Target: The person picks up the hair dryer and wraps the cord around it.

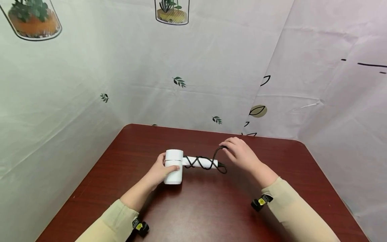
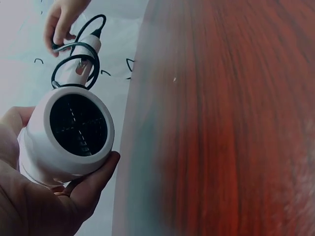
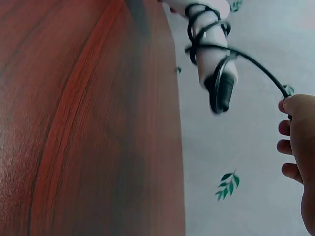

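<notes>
A white hair dryer (image 1: 173, 173) is gripped round its barrel by my left hand (image 1: 158, 171), thumb across the front. Its dark round grille (image 2: 78, 125) faces the left wrist camera. The handle (image 1: 198, 162) points right, and a black cord (image 3: 204, 46) criss-crosses around it in several loops. My right hand (image 1: 242, 154), up and to the right of the handle's end, pinches the cord's free part between thumb and fingers. In the right wrist view the cord runs in an arc from the handle to those fingertips (image 3: 289, 104).
Below the hands lies a dark red wood-grain table (image 1: 205, 208) with rounded far corners. White cloth walls (image 1: 211, 67) with printed leaves and plant jars stand around it. Each sleeved wrist wears a small black camera (image 1: 258, 203).
</notes>
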A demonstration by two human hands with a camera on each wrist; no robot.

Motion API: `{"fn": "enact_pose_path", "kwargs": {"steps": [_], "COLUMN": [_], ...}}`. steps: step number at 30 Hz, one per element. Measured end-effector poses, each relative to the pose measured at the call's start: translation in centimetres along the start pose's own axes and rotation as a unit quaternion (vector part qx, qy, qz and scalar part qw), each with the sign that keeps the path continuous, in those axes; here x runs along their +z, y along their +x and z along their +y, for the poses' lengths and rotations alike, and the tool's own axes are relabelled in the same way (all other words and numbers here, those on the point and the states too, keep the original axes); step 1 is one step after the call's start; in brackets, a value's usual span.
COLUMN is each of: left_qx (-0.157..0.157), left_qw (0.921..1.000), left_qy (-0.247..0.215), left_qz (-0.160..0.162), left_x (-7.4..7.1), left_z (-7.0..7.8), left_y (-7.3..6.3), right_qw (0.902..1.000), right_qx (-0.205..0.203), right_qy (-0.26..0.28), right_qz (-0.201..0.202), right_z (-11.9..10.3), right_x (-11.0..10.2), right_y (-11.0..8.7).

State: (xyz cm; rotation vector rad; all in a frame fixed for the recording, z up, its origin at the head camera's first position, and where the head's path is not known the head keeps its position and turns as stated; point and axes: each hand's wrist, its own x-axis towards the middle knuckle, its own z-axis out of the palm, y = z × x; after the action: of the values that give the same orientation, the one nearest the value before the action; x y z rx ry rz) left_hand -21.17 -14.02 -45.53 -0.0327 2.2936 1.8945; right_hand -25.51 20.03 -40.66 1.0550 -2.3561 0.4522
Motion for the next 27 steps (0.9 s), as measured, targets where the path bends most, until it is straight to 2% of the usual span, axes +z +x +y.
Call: {"fn": "enact_pose_path", "kwargs": {"steps": [8,12,20,27], "left_qx": [-0.009,-0.011,-0.01,-0.018], "left_qw": [0.9999,0.9995,0.9991,0.9985], "left_qy": [0.0,-0.01,-0.021,-0.036], "left_qz": [-0.012,-0.029,-0.037,-0.037], "left_x": [0.1,0.2,0.2,0.2], "left_z": [-0.4,-0.5,-0.3,-0.3], "left_y": [0.2,0.3,0.2,0.1], "right_qw": [0.9982,0.9969,0.9921,0.9809], "right_qx": [0.037,0.05,0.082,0.115], "right_qy": [0.02,0.028,0.051,0.125], "right_qz": [-0.043,-0.054,-0.079,-0.094], "right_z": [0.6,0.6,0.3,0.4], "right_x": [1.3,1.7,2.3,2.7], "right_y": [-0.3,-0.2,-0.4,-1.1]}}
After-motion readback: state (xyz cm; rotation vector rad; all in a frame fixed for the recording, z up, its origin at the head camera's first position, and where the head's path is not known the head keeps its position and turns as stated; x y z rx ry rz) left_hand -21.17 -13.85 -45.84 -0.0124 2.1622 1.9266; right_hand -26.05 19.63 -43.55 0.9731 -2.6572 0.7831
